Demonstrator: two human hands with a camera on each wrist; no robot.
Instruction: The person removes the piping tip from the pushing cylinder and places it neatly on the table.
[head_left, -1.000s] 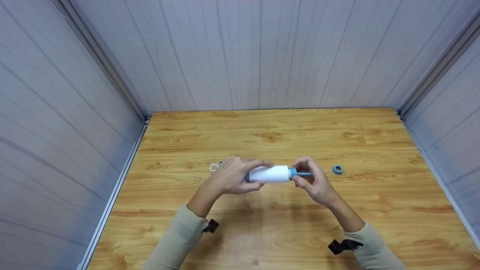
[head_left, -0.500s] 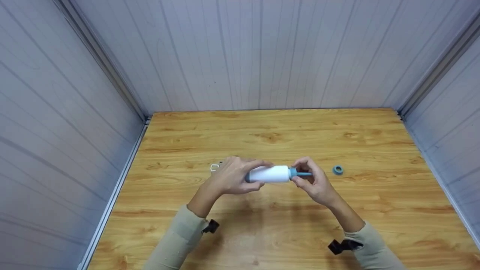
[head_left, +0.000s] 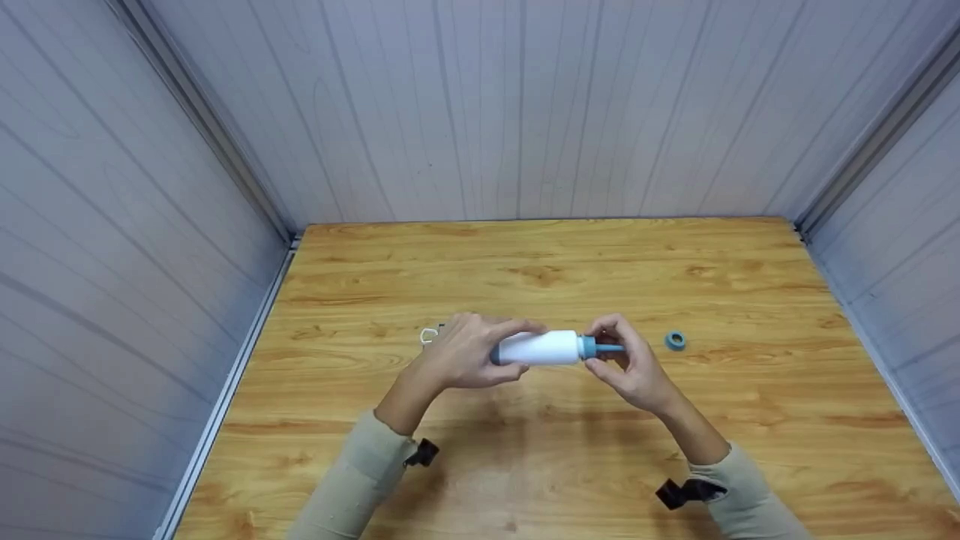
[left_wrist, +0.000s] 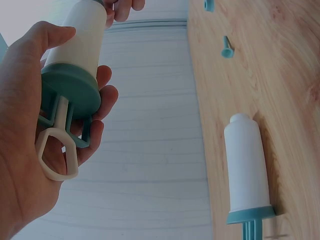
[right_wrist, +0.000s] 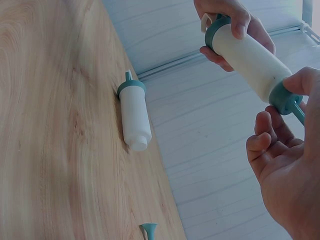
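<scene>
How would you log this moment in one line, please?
left hand: holds white syringe | right hand: pinches teal nozzle | second syringe: lies on table

Teal ring [head_left: 675,340], small nozzle [left_wrist: 227,52] on wood table [head_left: 540,259]; white tube [left_wrist: 246,165] on its side. Pale walls [head_left: 487,105] on three sides.

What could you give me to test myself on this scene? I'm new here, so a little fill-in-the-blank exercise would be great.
1. The left grip holds a tube coloured ____ along its body, while the right grip pinches its nozzle.
2. Counting the second tube, which lies on its side, ____ tubes are visible in all.
3. In the head view, the loose teal piece is shaped like a ____.
4. The table has a ____ grain pattern.

Missing words: white; two; ring; wood.
</scene>
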